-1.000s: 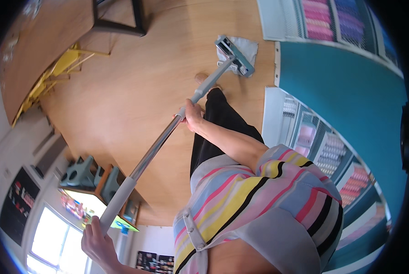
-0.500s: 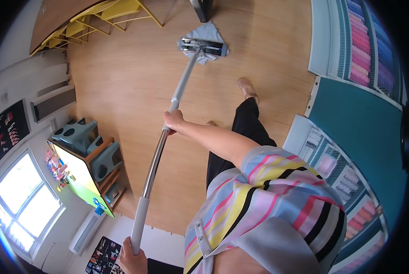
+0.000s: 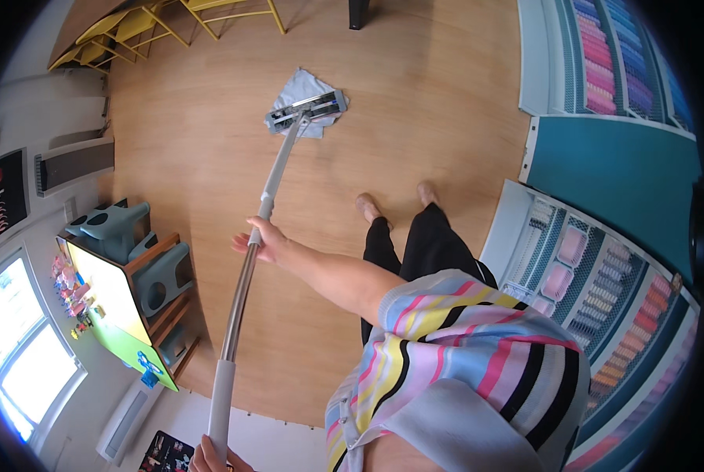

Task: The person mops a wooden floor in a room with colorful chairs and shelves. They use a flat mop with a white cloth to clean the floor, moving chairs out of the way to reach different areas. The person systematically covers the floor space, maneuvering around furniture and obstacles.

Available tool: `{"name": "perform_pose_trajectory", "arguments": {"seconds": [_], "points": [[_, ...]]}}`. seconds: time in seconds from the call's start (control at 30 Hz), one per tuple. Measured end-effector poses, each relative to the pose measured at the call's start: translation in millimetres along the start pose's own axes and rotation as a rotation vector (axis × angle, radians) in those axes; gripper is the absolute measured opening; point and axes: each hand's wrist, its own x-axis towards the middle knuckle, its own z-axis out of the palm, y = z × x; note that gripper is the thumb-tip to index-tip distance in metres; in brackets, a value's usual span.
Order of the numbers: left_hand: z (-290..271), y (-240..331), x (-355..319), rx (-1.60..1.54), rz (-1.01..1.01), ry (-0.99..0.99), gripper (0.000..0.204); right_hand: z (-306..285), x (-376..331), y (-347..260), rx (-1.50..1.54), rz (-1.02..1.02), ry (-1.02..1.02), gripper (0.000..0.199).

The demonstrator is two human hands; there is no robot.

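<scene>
A flat mop with a long grey and silver handle [image 3: 240, 303] slants across the left of the view. Its flat head [image 3: 306, 112] presses a pale blue-grey cloth [image 3: 298, 85] on the wooden floor, with the cloth's corners sticking out around it. Low at the picture's edge, my left hand [image 3: 216, 458] is closed round the handle's top grip, partly cut off. Farther down the handle, where the silver tube meets the grey part, my right hand [image 3: 264, 241] holds it loosely, the thumb across the front and the fingertips stretched out behind.
Yellow-framed chairs [image 3: 136, 33] line the far left, and a dark table leg [image 3: 358, 14] stands ahead. A low table [image 3: 112, 299] with grey-blue stools [image 3: 163, 279] is at left. Teal shelving [image 3: 611, 161] with colourful yarn-like goods runs along the right, close to my feet [image 3: 369, 208].
The mop head and cloth have slid left and nearer, away from the dark leg, turning slightly. My right hand's fingers have loosened and spread. My feet now stand nearly side by side.
</scene>
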Motion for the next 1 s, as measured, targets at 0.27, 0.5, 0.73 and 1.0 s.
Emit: {"name": "perform_pose_trajectory", "arguments": {"seconds": [0.27, 0.5, 0.73, 1.0], "points": [[-3, -31, 19, 0.177, 0.255, 0.061, 0.024, -2, -24, -17, 0.559, -0.082, -0.227, 0.013], [-39, 3, 41, 0.113, 0.604, 0.294, 0.026, -99, -96, -59, 0.598, -0.322, -0.210, 0.012], [-84, 79, 12, 0.121, 0.939, 0.350, 0.026, -234, -193, -61, 0.782, -0.593, -0.083, 0.010], [-115, 128, -56, 0.153, 1.155, 0.411, 0.030, -339, -274, 31, 0.984, -0.666, -0.008, 0.012]]}}
